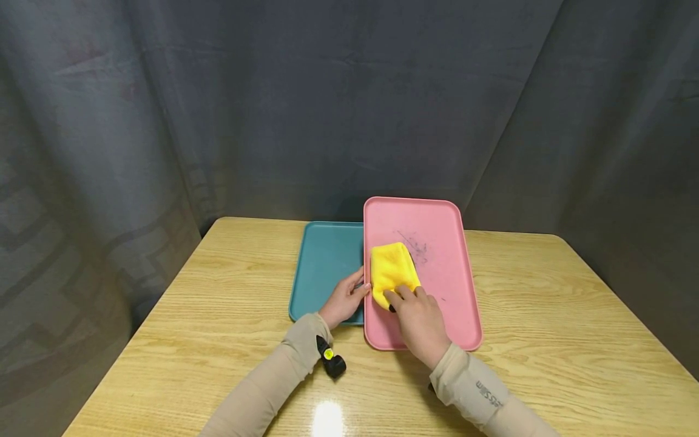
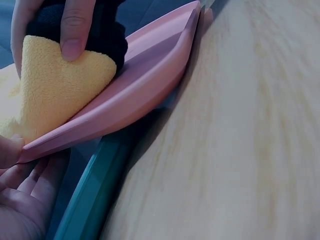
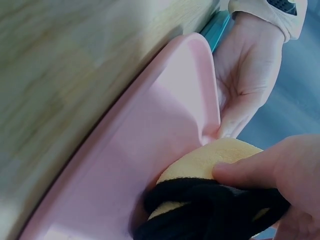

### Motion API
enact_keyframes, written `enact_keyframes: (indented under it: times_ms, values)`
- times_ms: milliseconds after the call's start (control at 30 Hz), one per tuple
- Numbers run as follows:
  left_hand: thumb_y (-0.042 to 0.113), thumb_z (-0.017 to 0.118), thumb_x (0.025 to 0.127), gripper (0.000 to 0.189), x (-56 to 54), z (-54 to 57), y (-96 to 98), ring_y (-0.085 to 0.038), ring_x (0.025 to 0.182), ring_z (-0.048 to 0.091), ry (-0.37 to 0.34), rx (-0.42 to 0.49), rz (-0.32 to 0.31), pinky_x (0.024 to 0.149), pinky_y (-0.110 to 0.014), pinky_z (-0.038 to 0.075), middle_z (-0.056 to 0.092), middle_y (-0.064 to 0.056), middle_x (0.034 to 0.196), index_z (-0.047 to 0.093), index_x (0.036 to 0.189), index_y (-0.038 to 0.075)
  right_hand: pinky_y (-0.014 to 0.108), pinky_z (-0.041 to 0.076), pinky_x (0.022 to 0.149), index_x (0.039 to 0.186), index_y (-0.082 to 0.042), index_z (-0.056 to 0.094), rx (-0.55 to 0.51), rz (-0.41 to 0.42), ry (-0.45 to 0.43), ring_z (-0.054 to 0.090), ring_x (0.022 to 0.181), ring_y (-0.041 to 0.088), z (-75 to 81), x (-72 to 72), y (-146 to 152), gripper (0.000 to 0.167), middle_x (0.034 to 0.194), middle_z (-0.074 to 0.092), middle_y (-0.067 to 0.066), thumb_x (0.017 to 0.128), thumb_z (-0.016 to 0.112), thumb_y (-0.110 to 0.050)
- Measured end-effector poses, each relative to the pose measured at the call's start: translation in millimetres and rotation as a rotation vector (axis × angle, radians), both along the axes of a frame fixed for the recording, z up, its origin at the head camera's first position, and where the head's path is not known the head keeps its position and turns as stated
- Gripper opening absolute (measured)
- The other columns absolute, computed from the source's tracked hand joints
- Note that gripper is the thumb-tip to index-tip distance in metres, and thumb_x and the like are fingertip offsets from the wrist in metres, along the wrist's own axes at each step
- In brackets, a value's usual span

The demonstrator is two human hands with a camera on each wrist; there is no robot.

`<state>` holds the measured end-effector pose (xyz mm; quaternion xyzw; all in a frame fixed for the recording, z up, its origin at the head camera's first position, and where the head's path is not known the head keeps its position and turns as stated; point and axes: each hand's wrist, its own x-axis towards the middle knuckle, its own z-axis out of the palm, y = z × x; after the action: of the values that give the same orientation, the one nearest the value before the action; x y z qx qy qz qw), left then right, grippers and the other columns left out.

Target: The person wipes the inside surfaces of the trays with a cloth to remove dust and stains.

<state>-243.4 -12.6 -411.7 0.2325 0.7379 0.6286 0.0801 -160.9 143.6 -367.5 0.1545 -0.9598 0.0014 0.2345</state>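
A pink tray lies over the right part of a teal tray, its left side raised. My left hand grips the pink tray's left rim, thumb on top and fingers underneath, as the left wrist view shows. My right hand holds a folded cloth, yellow on one face and black on the other, against the pink tray's left part. The thumb lies on the yellow side in the right wrist view. Dark scribbled marks show on the pink tray beside the cloth.
The trays are on a light wooden table. Grey curtains hang behind it and along both sides. A black strap with a yellow dot hangs at the left wrist.
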Motion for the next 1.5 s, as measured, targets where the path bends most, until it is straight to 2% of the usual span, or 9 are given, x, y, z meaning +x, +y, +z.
enact_keyframes:
  times_ms: [333, 633, 833, 1200, 1500]
  values:
    - [0.016, 0.045, 0.099, 0.053, -1.0, -1.5, 1.3, -0.032, 0.136, 0.036, 0.023, -0.033, 0.029, 0.109, -0.043, 0.039, 0.035, -0.019, 0.148, 0.025, 0.147, 0.004, 0.037, 0.049, 0.057, 0.107, -0.011, 0.071, -0.026, 0.003, 0.009, 0.056, 0.078, 0.029, -0.6, 0.1, 6, 0.037, 0.102, 0.066, 0.007, 0.072, 0.074, 0.001]
    - [0.015, 0.044, 0.099, 0.053, 0.1, -0.1, 1.0, -0.031, 0.136, 0.036, -0.001, -0.022, 0.013, 0.106, -0.037, 0.045, 0.030, -0.018, 0.151, 0.023, 0.148, 0.006, 0.040, 0.051, 0.058, 0.109, -0.012, 0.070, -0.023, -0.016, -0.006, 0.057, 0.082, 0.030, -0.4, 0.7, 11, 0.036, 0.104, 0.066, 0.007, 0.075, 0.072, -0.001]
    - [0.013, 0.044, 0.099, 0.054, 0.4, 1.0, 1.2, -0.033, 0.136, 0.036, -0.006, -0.007, 0.011, 0.106, -0.038, 0.044, 0.029, -0.020, 0.151, 0.023, 0.148, 0.004, 0.038, 0.050, 0.057, 0.109, -0.011, 0.070, -0.026, -0.019, -0.009, 0.057, 0.083, 0.030, 1.0, 0.1, 13, 0.036, 0.104, 0.066, 0.008, 0.075, 0.072, 0.000]
    - [0.012, 0.043, 0.099, 0.054, 0.9, 2.3, 1.5, -0.031, 0.138, 0.034, -0.017, -0.019, 0.010, 0.107, -0.038, 0.043, 0.027, -0.018, 0.152, 0.022, 0.148, 0.004, 0.035, 0.046, 0.054, 0.108, -0.010, 0.070, -0.020, -0.033, -0.016, 0.055, 0.077, 0.029, 1.6, -0.3, 20, 0.038, 0.101, 0.065, 0.008, 0.072, 0.072, 0.003]
    - [0.011, 0.043, 0.099, 0.053, 2.2, 2.4, 1.3, -0.032, 0.137, 0.034, 0.006, -0.028, 0.010, 0.106, -0.038, 0.044, 0.026, -0.019, 0.152, 0.022, 0.147, 0.001, 0.036, 0.046, 0.053, 0.106, -0.009, 0.070, -0.025, -0.038, -0.014, 0.054, 0.073, 0.029, 3.1, 0.8, 24, 0.037, 0.096, 0.065, 0.008, 0.071, 0.071, 0.003]
